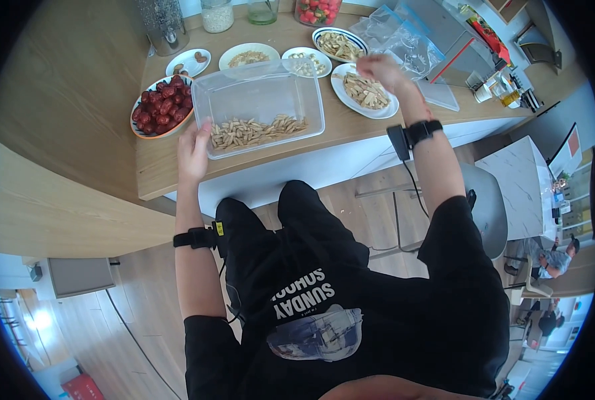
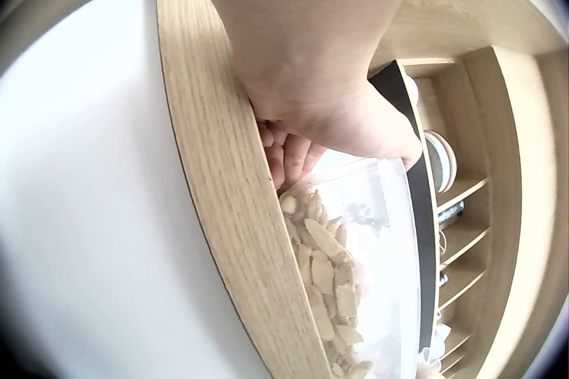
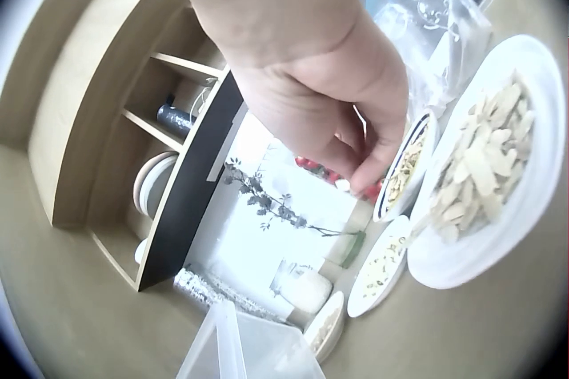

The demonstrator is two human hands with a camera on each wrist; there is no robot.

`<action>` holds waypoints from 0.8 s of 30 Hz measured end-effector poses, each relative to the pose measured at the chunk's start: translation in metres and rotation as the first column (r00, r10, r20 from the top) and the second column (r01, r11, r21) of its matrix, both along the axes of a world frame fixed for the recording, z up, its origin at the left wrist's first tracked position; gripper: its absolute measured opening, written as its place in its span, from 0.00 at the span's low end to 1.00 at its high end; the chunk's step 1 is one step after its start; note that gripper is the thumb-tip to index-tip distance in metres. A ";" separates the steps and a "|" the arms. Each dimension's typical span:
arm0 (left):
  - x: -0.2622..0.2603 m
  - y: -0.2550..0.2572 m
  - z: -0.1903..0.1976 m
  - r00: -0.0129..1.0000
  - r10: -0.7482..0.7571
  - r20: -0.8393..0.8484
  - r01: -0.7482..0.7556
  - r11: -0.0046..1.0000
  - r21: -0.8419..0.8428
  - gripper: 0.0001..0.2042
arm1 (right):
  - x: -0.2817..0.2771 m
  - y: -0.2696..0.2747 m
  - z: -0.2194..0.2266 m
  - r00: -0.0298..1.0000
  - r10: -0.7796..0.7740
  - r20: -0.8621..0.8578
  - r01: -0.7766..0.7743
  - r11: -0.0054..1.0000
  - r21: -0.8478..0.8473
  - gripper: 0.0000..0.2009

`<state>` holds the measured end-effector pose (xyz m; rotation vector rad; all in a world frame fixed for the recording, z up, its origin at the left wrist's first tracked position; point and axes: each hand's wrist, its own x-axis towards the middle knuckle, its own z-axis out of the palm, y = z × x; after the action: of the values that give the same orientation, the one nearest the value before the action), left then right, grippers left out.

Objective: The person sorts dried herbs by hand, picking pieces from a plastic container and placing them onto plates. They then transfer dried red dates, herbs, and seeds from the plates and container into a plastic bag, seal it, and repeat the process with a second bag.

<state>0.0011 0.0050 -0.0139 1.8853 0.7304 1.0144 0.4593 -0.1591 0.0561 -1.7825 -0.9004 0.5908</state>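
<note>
Two hands over a wooden surface (image 1: 161,175) in the head view. Left hand (image 1: 194,150) at the left wall of a clear container (image 1: 264,93), gripping it, with pale elongated slices (image 1: 244,135) heaped along the near side of the bottom. Right hand (image 1: 383,70) just above the far edge of a white plate (image 1: 379,113) bearing flat pale pieces (image 1: 363,93), right of the container. Beside the container on the left, a bowl (image 1: 141,133) of dark red dates (image 1: 162,107); on the far side, a blue-rimmed dish (image 1: 316,41) and clear plastic bags (image 1: 404,40).

In the left wrist view, thumb along the container's rim, fingers (image 2: 293,161) bent together against the outside, pinching the wall between; slices visible through the clear side, close to the surface's edge.

In the right wrist view, fingers bent, tips drawn together with the thumb, near the blue-rimmed dish and partly covering some strawberries (image 3: 373,189); cannot tell whether anything pinched between. White plate well filled, to one side of the hand.
</note>
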 end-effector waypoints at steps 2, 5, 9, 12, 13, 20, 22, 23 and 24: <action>0.002 -0.004 0.000 1.000 0.004 0.031 -0.004 1.000 0.016 0.25 | 0.008 0.017 0.007 0.999 -0.039 0.009 0.038 0.997 0.069 0.19; -0.001 -0.002 0.002 1.000 0.011 0.026 -0.011 1.000 -0.007 0.24 | -0.016 0.041 0.021 0.961 -0.259 0.092 0.234 0.947 0.220 0.26; -0.003 0.003 -0.002 1.000 0.009 -0.029 -0.009 1.000 0.009 0.24 | -0.132 0.025 0.056 0.962 0.148 0.229 -0.234 0.881 0.412 0.18; -0.001 -0.002 -0.001 1.000 -0.010 0.010 0.010 1.000 -0.008 0.22 | -0.199 0.019 0.057 0.724 0.534 0.436 -0.594 0.804 0.002 0.13; 0.000 -0.002 -0.002 0.997 -0.025 0.067 0.027 0.999 -0.019 0.22 | -0.208 0.024 0.048 0.736 0.531 0.420 -0.588 0.809 0.008 0.13; -0.002 -0.001 -0.001 0.995 -0.038 0.093 0.038 0.999 0.006 0.22 | -0.220 0.044 0.004 0.525 0.690 0.499 -0.593 0.717 -0.368 0.11; -0.003 0.000 -0.001 0.999 -0.042 0.033 0.043 0.999 -0.018 0.22 | -0.221 0.045 0.003 0.543 0.707 0.454 -0.596 0.705 -0.385 0.11; -0.003 0.000 -0.002 0.999 -0.038 0.033 0.039 0.999 -0.023 0.22 | -0.219 0.044 0.004 0.546 0.693 0.470 -0.564 0.720 -0.406 0.09; -0.003 -0.001 -0.002 0.998 -0.035 0.045 0.037 0.999 -0.030 0.22 | -0.218 0.043 0.005 0.550 0.679 0.486 -0.530 0.734 -0.425 0.08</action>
<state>-0.0015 0.0043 -0.0159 1.8373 0.6804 1.0131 0.2413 -0.1163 0.0606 -1.8753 -2.0601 0.5515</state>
